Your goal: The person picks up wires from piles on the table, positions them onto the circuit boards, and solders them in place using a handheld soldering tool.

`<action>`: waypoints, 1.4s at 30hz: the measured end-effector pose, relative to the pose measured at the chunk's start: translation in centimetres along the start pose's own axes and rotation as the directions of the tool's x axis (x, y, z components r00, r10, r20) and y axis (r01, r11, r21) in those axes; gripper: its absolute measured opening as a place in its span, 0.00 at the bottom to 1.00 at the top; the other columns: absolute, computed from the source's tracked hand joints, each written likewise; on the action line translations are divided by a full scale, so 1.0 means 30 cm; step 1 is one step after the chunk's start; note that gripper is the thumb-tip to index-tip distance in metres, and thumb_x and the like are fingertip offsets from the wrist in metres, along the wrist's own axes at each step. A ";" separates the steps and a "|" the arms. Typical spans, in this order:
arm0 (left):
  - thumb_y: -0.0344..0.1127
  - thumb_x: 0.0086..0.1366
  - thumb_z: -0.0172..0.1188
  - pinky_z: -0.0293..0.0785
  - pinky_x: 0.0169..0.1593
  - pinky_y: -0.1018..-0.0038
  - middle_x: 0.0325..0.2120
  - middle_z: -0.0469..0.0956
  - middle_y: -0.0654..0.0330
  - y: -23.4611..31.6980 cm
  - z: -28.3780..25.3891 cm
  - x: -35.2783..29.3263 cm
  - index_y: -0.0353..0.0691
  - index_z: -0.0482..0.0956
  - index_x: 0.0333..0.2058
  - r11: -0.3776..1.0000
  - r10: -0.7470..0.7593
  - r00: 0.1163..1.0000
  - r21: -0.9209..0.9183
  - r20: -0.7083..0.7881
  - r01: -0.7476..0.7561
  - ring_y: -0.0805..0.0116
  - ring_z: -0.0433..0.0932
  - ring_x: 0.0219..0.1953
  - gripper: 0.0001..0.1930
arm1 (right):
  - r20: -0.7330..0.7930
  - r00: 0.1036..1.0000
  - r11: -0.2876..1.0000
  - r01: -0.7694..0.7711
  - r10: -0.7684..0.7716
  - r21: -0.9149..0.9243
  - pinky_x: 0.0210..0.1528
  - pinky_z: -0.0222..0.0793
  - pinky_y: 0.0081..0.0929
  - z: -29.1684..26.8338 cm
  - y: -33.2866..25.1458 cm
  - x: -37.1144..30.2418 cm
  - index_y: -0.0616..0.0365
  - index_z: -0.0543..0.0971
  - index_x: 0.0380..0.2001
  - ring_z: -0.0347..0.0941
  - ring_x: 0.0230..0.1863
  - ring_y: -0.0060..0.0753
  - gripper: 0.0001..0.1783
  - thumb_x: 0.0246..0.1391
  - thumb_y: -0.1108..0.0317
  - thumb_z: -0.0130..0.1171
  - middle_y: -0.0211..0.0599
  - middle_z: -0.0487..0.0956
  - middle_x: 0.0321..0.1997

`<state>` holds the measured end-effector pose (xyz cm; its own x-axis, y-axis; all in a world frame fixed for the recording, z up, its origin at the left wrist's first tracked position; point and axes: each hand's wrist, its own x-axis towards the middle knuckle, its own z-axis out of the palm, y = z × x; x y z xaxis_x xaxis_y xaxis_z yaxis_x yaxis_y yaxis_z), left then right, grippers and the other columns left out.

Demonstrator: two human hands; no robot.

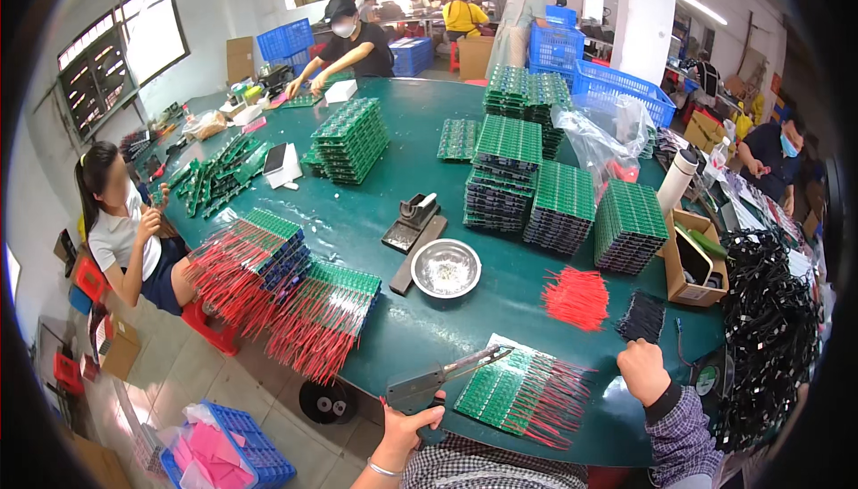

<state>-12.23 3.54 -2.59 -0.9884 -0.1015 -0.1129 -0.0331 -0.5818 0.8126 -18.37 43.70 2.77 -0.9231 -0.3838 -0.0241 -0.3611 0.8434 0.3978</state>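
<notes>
My left hand [404,426] grips the handle of a grey soldering gun [420,389]. Its long metal tip reaches right, over the top edge of a green circuit board panel [500,391] near the table's front edge. Red wires [559,395] stick out from the panel's right side. To the right of it, my right hand [642,371] is closed at the near end of a bundle of black wires [642,317]; what its fingers hold, if anything, is hidden. A loose pile of red wires [575,299] lies just beyond.
A metal bowl [446,268] and a soldering iron stand [414,221] sit mid-table. Stacked green boards [563,207] rise beyond; wired panels [322,310] stand left. At right are a cardboard box [693,261] and heaped black cables [769,328]. Co-workers sit around the table.
</notes>
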 end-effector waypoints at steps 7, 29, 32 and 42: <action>0.17 0.52 0.67 0.73 0.25 0.72 0.38 0.81 0.47 -0.004 -0.020 -0.020 0.27 0.76 0.49 0.997 -0.071 0.997 -0.014 -0.022 0.070 0.65 0.76 0.24 0.23 | -0.003 0.999 0.999 -0.033 0.033 0.025 0.34 0.74 0.32 -0.034 -0.023 -0.020 0.55 0.81 0.21 0.76 0.38 0.40 0.04 0.35 0.73 0.65 0.37 0.77 0.30; 0.22 0.47 0.69 0.72 0.20 0.77 0.42 0.77 0.42 0.103 0.049 -0.329 0.28 0.71 0.52 0.969 -0.006 0.952 0.233 -0.306 0.081 0.66 0.75 0.23 0.30 | -0.449 0.829 0.498 0.249 0.335 0.831 0.31 0.76 0.29 -0.122 -0.505 -0.016 0.63 0.84 0.36 0.76 0.33 0.35 0.16 0.39 0.82 0.66 0.34 0.80 0.33; 0.21 0.47 0.71 0.77 0.29 0.74 0.43 0.80 0.46 0.121 0.062 -0.385 0.29 0.73 0.52 0.931 -0.003 0.934 0.339 -0.357 0.133 0.65 0.78 0.31 0.30 | -0.458 0.838 0.543 0.246 0.297 0.803 0.31 0.76 0.28 -0.126 -0.528 -0.031 0.64 0.84 0.35 0.76 0.33 0.34 0.15 0.38 0.80 0.65 0.34 0.80 0.33; 0.19 0.54 0.70 0.77 0.49 0.70 0.45 0.82 0.54 0.108 -0.040 -0.462 0.31 0.79 0.51 0.367 0.002 1.000 0.930 -0.031 0.028 0.66 0.80 0.44 0.24 | -0.435 0.868 0.624 0.207 0.238 0.753 0.28 0.76 0.27 -0.128 -0.560 -0.030 0.63 0.84 0.35 0.77 0.30 0.31 0.15 0.37 0.78 0.64 0.35 0.81 0.33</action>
<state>1.53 2.09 0.94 -0.9835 -0.1276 -0.1285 -0.1773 0.5339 0.8268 -10.98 28.44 -0.38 -0.8298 -0.2961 0.4731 -0.5159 0.7303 -0.4478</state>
